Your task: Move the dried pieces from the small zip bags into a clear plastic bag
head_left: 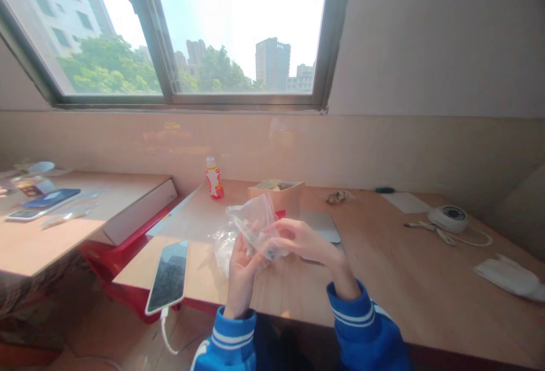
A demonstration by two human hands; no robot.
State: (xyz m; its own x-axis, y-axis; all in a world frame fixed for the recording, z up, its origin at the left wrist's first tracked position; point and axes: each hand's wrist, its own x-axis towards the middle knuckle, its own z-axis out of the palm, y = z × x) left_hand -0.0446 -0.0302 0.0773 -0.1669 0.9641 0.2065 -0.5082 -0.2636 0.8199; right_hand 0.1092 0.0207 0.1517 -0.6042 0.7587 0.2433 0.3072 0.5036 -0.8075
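Observation:
A clear plastic bag (254, 216) is held up above the table between my two hands. My left hand (242, 263) grips its lower left side, the thumb lying across the plastic. From the right, my right hand (304, 238) pinches the bag near its lower right part. What the bag holds, if anything, is blurred. Behind and left of my left hand lies more crumpled clear plastic (221, 249) on the table. A brown paper bag (289, 195) with an open top stands just behind. A grey flat device like a closed laptop (321, 226) lies partly behind my right hand.
A phone (169, 277) with a white cable lies at the table's left edge. A red-and-white bottle (214, 179) stands at the back. To the right are a white dome camera (448, 219), a white paper (406, 203) and a white packet (508, 276). A red chair (117, 260) fills the gap between tables.

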